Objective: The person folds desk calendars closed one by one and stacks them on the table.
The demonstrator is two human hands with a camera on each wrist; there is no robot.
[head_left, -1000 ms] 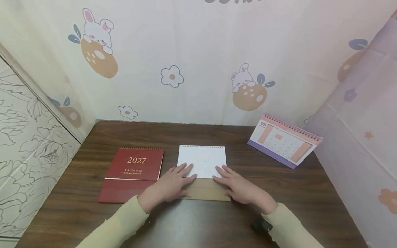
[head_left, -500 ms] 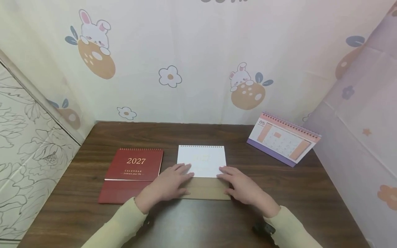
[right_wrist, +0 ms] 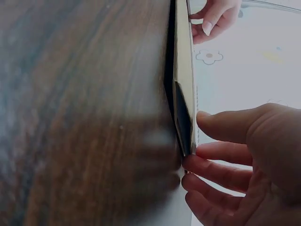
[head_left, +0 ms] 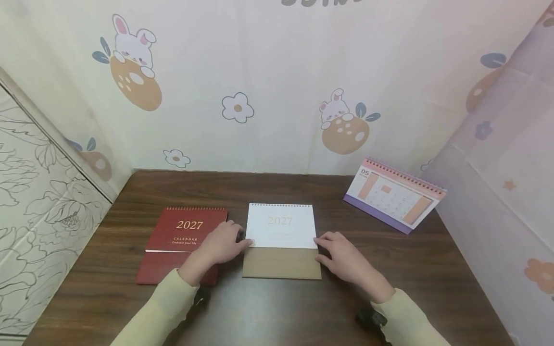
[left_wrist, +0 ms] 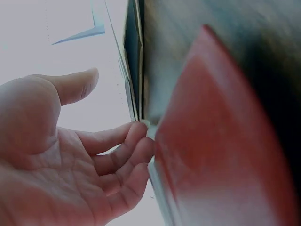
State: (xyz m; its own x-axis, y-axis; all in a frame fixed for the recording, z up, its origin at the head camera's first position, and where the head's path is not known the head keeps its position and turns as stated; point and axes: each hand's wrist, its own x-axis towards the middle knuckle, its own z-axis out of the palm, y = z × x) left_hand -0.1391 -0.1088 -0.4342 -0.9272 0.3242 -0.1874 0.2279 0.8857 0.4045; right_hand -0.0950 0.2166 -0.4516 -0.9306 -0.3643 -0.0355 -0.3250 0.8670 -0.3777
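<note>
In the head view a white desk calendar (head_left: 280,223) with gold "2027" and a tan lower flap stands at mid-table. My left hand (head_left: 220,242) is at its left edge, thumb tip against the white page, and the hand overlaps the red calendar (head_left: 190,230) beside it. In the left wrist view the bent fingertips lie by the white calendar's edge and the red cover. At the right edge, my right hand (head_left: 344,257) touches the side with relaxed fingertips. The right wrist view shows the calendar's folded tan stand (right_wrist: 184,61) from the side, fingertips at its corner.
A pink and purple desk calendar (head_left: 396,194) showing "05" stands at the right rear of the wooden table (head_left: 259,312). Behind the table hangs a curtain (head_left: 281,57) printed with rabbits and flowers.
Both hands have drawn outward from the front of the white calendar to its side edges, the left one farther. Its page and tan flap now show fully. The calendars have stayed in place.
</note>
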